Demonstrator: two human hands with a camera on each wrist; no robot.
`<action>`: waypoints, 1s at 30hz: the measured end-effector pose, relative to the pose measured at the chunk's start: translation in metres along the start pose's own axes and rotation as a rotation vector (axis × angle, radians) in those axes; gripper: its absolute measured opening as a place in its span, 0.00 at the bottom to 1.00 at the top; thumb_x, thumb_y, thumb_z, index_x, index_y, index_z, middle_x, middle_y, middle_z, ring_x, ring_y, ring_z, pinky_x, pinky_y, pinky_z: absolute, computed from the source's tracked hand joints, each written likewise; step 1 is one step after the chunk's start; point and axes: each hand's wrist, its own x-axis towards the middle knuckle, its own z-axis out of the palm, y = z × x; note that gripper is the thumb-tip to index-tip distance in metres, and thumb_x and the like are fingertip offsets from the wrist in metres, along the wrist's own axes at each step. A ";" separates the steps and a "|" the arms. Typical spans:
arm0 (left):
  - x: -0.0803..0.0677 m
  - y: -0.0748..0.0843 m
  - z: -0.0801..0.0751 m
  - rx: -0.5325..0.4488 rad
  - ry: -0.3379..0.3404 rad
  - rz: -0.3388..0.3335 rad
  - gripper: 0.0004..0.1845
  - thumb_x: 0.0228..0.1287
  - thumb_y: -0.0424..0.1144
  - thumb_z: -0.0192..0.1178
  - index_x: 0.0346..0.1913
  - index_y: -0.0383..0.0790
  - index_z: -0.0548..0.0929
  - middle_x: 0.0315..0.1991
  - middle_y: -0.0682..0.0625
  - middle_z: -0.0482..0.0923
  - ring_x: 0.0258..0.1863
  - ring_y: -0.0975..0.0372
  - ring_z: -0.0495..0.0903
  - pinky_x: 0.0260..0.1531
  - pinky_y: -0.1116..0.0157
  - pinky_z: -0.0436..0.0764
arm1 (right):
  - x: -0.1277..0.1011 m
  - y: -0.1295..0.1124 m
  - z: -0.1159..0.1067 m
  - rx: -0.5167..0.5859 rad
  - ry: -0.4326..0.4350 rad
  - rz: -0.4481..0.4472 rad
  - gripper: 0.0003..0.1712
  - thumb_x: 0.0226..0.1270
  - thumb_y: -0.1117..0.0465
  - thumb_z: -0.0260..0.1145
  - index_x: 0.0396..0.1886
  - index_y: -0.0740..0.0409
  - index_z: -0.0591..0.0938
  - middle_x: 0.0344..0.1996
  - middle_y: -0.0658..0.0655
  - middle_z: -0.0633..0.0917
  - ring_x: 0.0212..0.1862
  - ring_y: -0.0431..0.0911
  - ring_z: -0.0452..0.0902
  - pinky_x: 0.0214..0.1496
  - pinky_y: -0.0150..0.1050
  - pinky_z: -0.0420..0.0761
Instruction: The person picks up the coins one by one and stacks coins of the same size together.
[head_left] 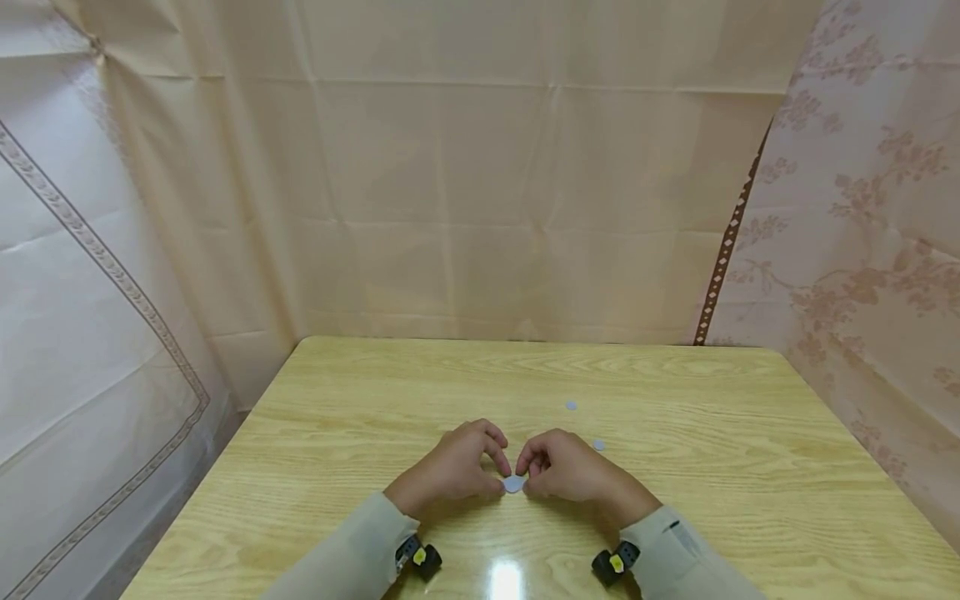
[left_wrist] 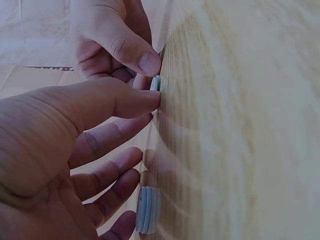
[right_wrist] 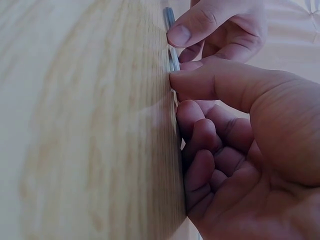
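Note:
A small, flat, pale blue-grey disc (head_left: 513, 484) lies low at the tabletop between my two hands. My left hand (head_left: 460, 467) pinches its left edge with thumb and index finger. From the other side my right hand (head_left: 572, 468) grips it the same way, its remaining fingers curled in. Close up in the left wrist view, the disc (left_wrist: 156, 83) shows edge-on between the thumb tips. Lower in that view, a short stack of similar discs (left_wrist: 145, 210) rests by the left little finger; the left hand hides it from the head view.
The wooden table (head_left: 360, 392) has rounded far corners. Two more pale discs lie on it beyond my right hand, one nearer disc (head_left: 598, 445) and one farther disc (head_left: 572, 406). A beige curtain (head_left: 480, 208) hangs behind the table, with patterned cloths at both sides.

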 end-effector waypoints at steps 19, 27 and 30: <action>0.000 -0.001 0.001 0.008 0.008 0.002 0.06 0.55 0.42 0.79 0.28 0.58 0.91 0.56 0.57 0.80 0.59 0.57 0.75 0.64 0.42 0.69 | 0.001 0.004 0.000 -0.008 -0.004 0.010 0.06 0.64 0.66 0.74 0.39 0.55 0.87 0.25 0.50 0.81 0.26 0.39 0.71 0.27 0.31 0.72; -0.001 0.000 0.001 -0.003 0.013 0.007 0.06 0.55 0.42 0.79 0.28 0.57 0.91 0.56 0.55 0.80 0.59 0.56 0.75 0.65 0.41 0.67 | 0.001 0.003 0.001 -0.004 -0.008 0.011 0.06 0.64 0.67 0.74 0.39 0.56 0.87 0.25 0.50 0.81 0.26 0.40 0.71 0.27 0.31 0.72; -0.001 -0.001 0.001 0.002 0.015 0.011 0.06 0.56 0.42 0.78 0.27 0.57 0.90 0.56 0.56 0.80 0.59 0.56 0.75 0.65 0.41 0.67 | 0.001 0.002 0.001 -0.008 -0.006 0.010 0.06 0.64 0.67 0.74 0.39 0.57 0.87 0.25 0.50 0.81 0.26 0.39 0.71 0.28 0.30 0.72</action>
